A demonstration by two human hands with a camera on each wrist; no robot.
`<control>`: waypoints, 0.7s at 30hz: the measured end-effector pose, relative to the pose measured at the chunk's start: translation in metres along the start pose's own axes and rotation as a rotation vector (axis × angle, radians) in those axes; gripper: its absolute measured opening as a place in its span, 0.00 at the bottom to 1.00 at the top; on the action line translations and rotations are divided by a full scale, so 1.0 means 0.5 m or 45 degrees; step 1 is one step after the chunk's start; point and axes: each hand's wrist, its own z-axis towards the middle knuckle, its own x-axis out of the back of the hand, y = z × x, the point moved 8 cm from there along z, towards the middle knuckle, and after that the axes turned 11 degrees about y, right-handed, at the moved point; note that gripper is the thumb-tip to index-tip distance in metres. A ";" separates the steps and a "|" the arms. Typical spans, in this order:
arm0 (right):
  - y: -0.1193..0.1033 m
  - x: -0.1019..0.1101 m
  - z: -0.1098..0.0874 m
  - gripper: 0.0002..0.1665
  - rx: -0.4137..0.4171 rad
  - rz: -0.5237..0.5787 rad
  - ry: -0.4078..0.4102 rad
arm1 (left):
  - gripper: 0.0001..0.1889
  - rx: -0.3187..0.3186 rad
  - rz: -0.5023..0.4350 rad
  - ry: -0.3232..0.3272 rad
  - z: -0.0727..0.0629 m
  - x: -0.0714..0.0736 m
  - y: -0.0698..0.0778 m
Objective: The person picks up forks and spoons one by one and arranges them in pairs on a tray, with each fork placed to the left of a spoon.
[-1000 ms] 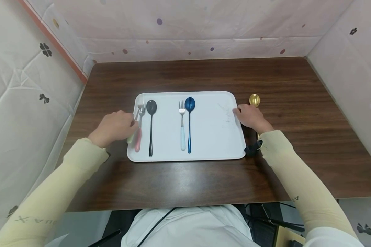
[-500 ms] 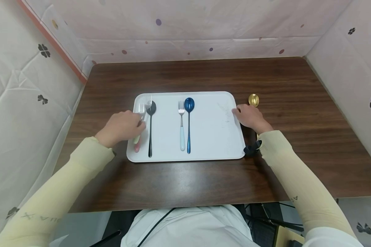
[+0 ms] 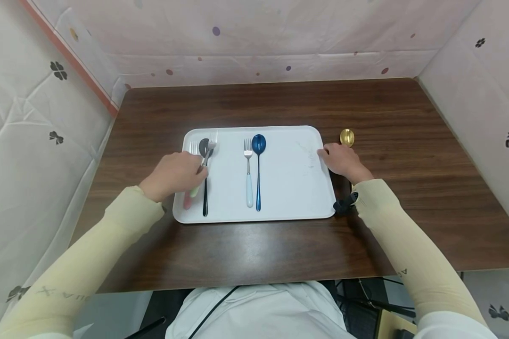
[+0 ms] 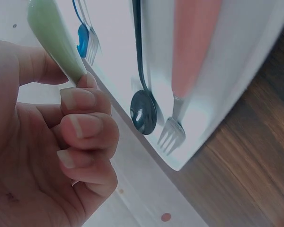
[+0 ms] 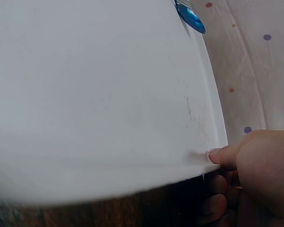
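Observation:
My left hand (image 3: 176, 174) pinches a green-handled fork (image 4: 54, 40) between thumb and fingers, held over the left part of the white tray (image 3: 290, 188). In the head view its tines overlap the dark spoon (image 3: 205, 197). Partly hidden under this hand, a pink-handled fork (image 4: 195, 47) lies at the tray's left side. A fork with a light blue handle (image 3: 249, 190) and a blue spoon (image 3: 258, 145) lie side by side in the tray's middle. My right hand (image 3: 341, 160) grips the tray's right rim, thumb on top and fingers below.
A gold spoon (image 3: 347, 137) lies on the brown wooden table (image 3: 254, 254), just beyond my right hand and partly covered by it. Patterned white sheeting (image 3: 254, 37) stands along the table's back and sides.
My left hand has moved right with the green-handled fork, from the tray's left edge to over the dark spoon. The right hand has stayed on the rim.

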 end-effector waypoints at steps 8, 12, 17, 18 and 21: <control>0.001 0.000 0.002 0.31 0.000 -0.001 0.006 | 0.18 -0.059 0.008 0.082 0.010 0.006 0.019; 0.000 0.000 0.002 0.31 0.000 0.001 0.008 | 0.17 -0.068 -0.007 0.072 0.014 0.003 0.028; 0.000 -0.001 0.002 0.31 -0.007 -0.005 0.007 | 0.17 -0.083 -0.009 0.067 0.018 0.001 0.039; 0.000 -0.001 0.002 0.31 -0.008 -0.005 0.009 | 0.17 -0.090 -0.010 0.074 0.020 0.001 0.042; -0.001 -0.001 0.002 0.31 -0.009 -0.006 0.011 | 0.16 -0.119 0.003 0.105 0.024 0.005 0.051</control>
